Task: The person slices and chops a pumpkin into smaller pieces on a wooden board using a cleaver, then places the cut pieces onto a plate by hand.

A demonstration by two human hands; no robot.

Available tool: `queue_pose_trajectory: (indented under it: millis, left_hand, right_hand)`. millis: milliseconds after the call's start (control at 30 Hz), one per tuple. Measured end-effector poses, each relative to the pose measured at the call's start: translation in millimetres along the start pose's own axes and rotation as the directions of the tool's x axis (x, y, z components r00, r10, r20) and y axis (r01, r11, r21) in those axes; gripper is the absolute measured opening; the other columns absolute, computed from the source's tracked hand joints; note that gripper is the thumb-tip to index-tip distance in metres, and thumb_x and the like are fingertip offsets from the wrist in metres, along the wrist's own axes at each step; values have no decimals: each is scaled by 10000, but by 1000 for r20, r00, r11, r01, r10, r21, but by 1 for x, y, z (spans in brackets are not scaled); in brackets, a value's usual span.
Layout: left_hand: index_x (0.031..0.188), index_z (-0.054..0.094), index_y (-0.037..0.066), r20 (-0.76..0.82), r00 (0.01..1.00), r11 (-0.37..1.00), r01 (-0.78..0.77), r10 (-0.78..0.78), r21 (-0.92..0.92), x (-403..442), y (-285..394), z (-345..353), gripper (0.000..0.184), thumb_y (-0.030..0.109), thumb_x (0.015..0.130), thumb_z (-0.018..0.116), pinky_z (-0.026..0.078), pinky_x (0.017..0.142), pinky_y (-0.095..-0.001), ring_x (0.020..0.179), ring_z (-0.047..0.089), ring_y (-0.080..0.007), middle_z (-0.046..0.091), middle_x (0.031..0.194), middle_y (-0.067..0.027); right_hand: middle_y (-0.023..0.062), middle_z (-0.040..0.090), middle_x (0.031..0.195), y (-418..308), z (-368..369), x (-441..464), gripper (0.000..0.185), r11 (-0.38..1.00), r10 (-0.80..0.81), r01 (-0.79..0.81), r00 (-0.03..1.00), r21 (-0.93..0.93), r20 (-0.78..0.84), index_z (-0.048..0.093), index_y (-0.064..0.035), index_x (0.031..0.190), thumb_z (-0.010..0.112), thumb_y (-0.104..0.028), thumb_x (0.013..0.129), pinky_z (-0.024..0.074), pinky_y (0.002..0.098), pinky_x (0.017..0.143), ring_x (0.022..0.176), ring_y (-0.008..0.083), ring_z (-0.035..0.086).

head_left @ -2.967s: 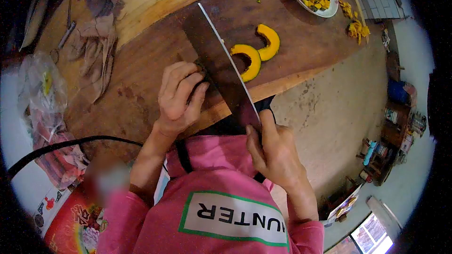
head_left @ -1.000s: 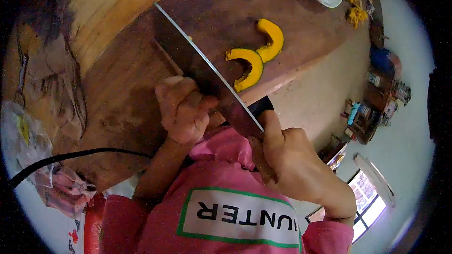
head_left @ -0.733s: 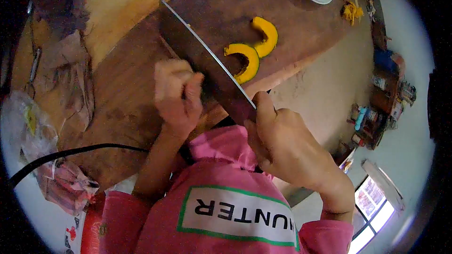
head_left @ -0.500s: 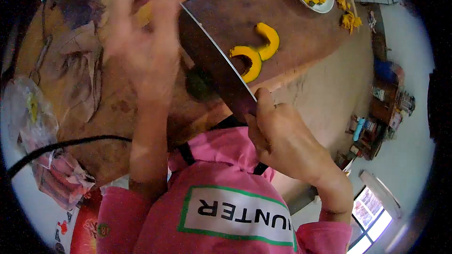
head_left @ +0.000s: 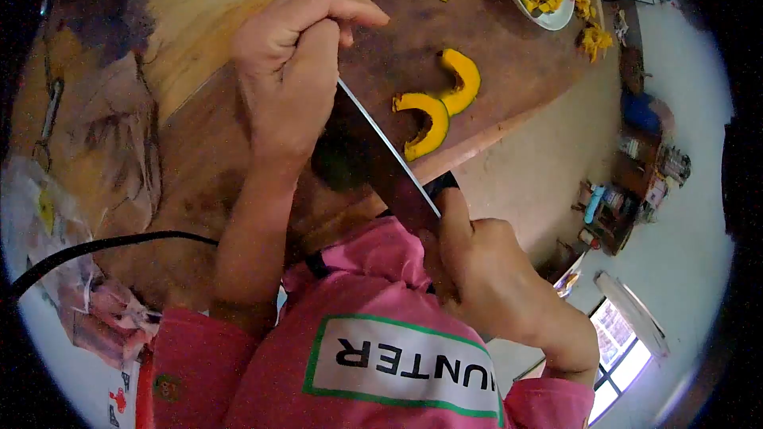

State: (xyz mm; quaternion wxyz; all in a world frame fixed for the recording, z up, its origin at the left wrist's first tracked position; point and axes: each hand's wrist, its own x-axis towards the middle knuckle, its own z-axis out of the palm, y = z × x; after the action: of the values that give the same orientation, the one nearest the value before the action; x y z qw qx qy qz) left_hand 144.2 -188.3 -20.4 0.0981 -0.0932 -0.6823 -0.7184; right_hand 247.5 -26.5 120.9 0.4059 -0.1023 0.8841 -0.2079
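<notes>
My right hand [head_left: 493, 262] is wrapped around the handle of a broad, dark-bladed kitchen knife [head_left: 385, 160]. At the blade's far end, my left hand [head_left: 294, 71] is closed with bent fingers, pressing against the knife and covering its tip. Beneath and left of the blade lies a dark green pumpkin piece [head_left: 338, 160], mostly in shadow and partly hidden. Two curved yellow pumpkin slices with green rind lie right of the blade: a nearer slice [head_left: 430, 125] and a farther slice [head_left: 467, 83], touching end to end on the brown board [head_left: 397, 8].
A white plate [head_left: 566, 12] of diced pumpkin stands at the board's far right, beside stringy yellow scraps [head_left: 594, 40]. A crumpled cloth [head_left: 119, 135] and plastic bags [head_left: 56, 230] lie at left. A black cord [head_left: 119, 240] runs in there. Shelves [head_left: 628, 191] stand beyond.
My left hand, blurred and spread above the blade's far end before, has come down onto it with fingers bent. The right hand keeps hold of the knife, and the slices stay put.
</notes>
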Motion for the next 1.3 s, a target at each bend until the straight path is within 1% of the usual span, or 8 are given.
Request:
queue_pose_trajectory:
  millis: [200,300,667,900,1000,1133,1233,1300]
  left_hand:
    - [770,670,-33,34,996,996,-83,83,9,-9,-12,-4,218,-88,748,461,463,583,-261,626,573,-149,681,801,-116]
    - [757,661,-16,84,975,972,-215,207,98,-14,-3,-13,186,-84,753,487,479,563,-272,606,599,-170,685,786,-130]
    - [783,652,-45,47,967,959,-254,250,125,-19,2,-13,186,-102,782,474,482,591,-252,645,604,-149,679,829,-142]
    - [1164,635,4,-37,993,977,-101,110,189,-31,10,-17,236,96,949,610,488,899,-306,1000,630,-200,655,1079,-99]
    - [1183,635,12,-87,981,906,-124,173,404,-41,46,-38,257,84,937,616,494,894,-304,996,633,-194,648,1090,-99]
    - [1203,625,21,-17,999,810,32,-27,586,-75,70,-51,290,44,914,622,506,886,-318,965,638,-196,634,1136,-116]
    - [1259,615,53,111,981,888,91,-157,451,-114,62,-49,401,76,862,663,431,1066,-398,1182,597,-295,604,1315,-140]
    - [1297,591,62,233,968,863,-37,-95,503,-128,62,-42,482,42,820,664,402,1095,-416,1250,549,-325,553,1383,-148]
  right_hand:
    - [164,566,592,13,38,3,227,1000,3,-3,998,6,-65,437,60,921,578,-44,778,490,463,457,491,357,612]
    - [157,563,628,35,105,14,183,988,-151,137,953,-70,-261,448,28,873,581,-53,777,497,445,488,511,327,610]
    - [230,619,681,34,109,21,280,988,-154,155,927,-24,-342,435,44,969,615,-57,778,520,487,524,589,404,645]
    - [254,581,664,67,116,32,286,970,-194,239,858,35,-476,427,23,1051,629,-61,867,453,529,547,636,470,593]
    - [272,579,673,76,97,23,270,968,-216,248,786,-23,-580,438,15,1078,616,-58,888,444,547,577,670,487,588]
    - [280,605,684,101,72,42,260,975,-204,211,710,-73,-674,448,37,1083,600,-64,897,457,563,612,686,487,611]
    - [272,626,716,99,65,35,228,968,-110,241,672,76,-732,480,36,1067,603,-95,926,459,551,614,704,490,613]
    - [263,626,713,98,69,24,211,921,-56,314,689,229,-722,492,32,1064,599,-93,931,457,530,595,692,483,613]
